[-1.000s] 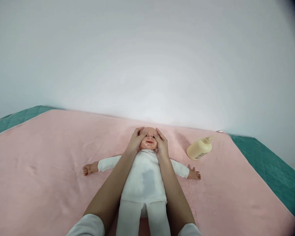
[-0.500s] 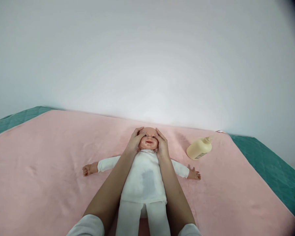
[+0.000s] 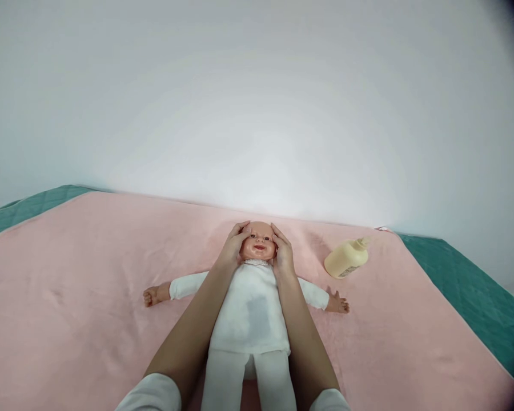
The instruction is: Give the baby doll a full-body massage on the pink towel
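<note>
A baby doll (image 3: 251, 308) in white clothes lies on its back on the pink cloth (image 3: 89, 319), arms spread and head away from me. My left hand (image 3: 233, 244) cups the left side of the doll's head (image 3: 259, 246), its fingers near the top. On the other side my right hand (image 3: 284, 249) cups the head in the same way, with the thumb by the cheek. Both forearms run along the doll's body, over its arms. The parts of the fingers behind the head are hidden.
A pale yellow pump bottle (image 3: 346, 258) stands on the cloth to the right of the doll's head. Green quilted fabric (image 3: 471, 291) shows beyond the cloth at both sides. A white wall (image 3: 257, 103) rises behind.
The thumb of my left hand has moved outward from beside the doll's eye, so more of its face shows. My right thumb has shifted slightly outward too. The doll and bottle stay in place.
</note>
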Action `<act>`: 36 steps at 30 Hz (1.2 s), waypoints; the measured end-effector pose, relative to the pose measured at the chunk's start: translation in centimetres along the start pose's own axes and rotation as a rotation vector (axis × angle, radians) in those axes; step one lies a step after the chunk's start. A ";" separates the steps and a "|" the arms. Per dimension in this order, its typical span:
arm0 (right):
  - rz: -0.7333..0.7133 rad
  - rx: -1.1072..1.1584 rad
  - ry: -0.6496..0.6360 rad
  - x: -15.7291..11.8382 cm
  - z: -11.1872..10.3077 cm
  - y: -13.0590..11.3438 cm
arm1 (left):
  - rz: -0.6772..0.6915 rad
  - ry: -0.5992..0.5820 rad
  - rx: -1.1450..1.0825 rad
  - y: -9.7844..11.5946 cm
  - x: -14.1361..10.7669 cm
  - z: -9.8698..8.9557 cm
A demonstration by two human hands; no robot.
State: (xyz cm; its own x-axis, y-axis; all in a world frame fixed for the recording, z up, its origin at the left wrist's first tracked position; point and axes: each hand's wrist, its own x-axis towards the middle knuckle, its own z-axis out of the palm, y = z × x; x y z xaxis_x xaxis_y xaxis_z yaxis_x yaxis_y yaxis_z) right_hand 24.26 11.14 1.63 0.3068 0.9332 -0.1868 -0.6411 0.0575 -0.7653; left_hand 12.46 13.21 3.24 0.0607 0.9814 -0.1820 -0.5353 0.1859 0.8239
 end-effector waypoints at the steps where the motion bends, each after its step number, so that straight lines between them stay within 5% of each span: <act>1: -0.004 -0.003 0.005 0.0 0.0 0.0 | -0.002 0.001 0.001 0.0 0.0 0.0; 17: -0.026 -0.010 0.029 -0.7 0.7 -0.5 | -0.016 0.013 -0.017 0.0 0.2 -0.2; 36: -0.065 -0.132 -0.011 -1.2 0.7 -0.7 | 0.162 -0.034 0.202 -1.5 1.1 -1.2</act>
State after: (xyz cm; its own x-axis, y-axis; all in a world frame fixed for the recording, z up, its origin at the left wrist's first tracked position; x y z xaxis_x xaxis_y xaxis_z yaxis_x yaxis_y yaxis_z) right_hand 23.82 10.20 2.88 0.3370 0.9328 -0.1279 -0.5220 0.0720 -0.8499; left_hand 12.30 13.98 1.19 0.0178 0.9996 -0.0234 -0.3615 0.0283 0.9319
